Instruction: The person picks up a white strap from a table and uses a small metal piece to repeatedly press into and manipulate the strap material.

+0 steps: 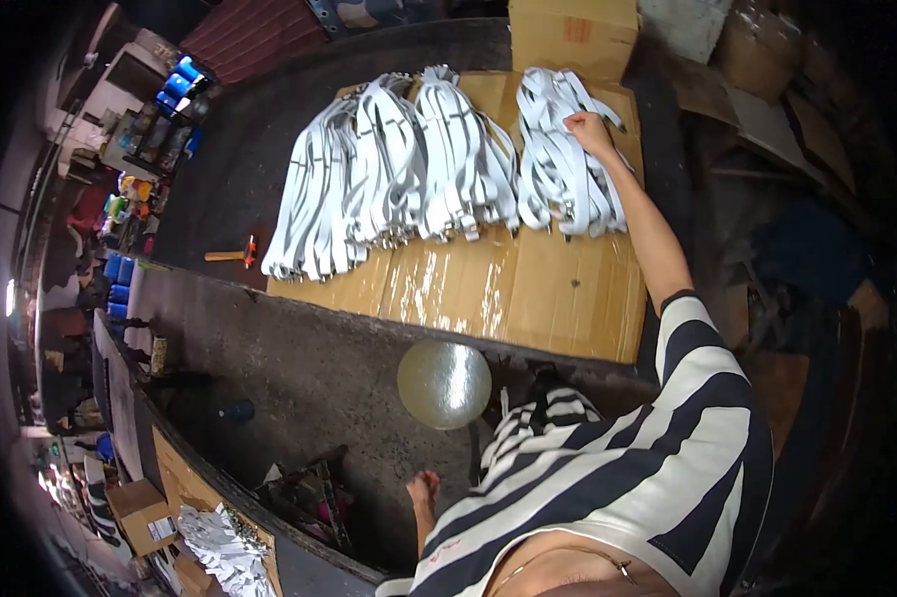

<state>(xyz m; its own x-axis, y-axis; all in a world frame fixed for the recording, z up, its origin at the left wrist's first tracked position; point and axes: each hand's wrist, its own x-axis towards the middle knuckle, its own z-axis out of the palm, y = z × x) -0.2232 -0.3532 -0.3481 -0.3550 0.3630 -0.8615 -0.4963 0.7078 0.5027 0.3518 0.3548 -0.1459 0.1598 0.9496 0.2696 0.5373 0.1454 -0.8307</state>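
My right hand reaches over the table to the rightmost bundle of white lanyards. Its fingers are closed at the upper part of that bundle, where a strap seems pinched; the fingertips are partly hidden. Three more bundles of white lanyards lie side by side to the left: one at the far left, a middle one and another. Small metal fittings show along their near ends. Down by my side hangs my left hand, fingers curled, with nothing seen in it, away from the table.
Flattened cardboard covers part of the dark table. A hammer lies at its left. A cardboard box stands behind. Below the near edge is a round stool. More white straps lie on another surface at lower left.
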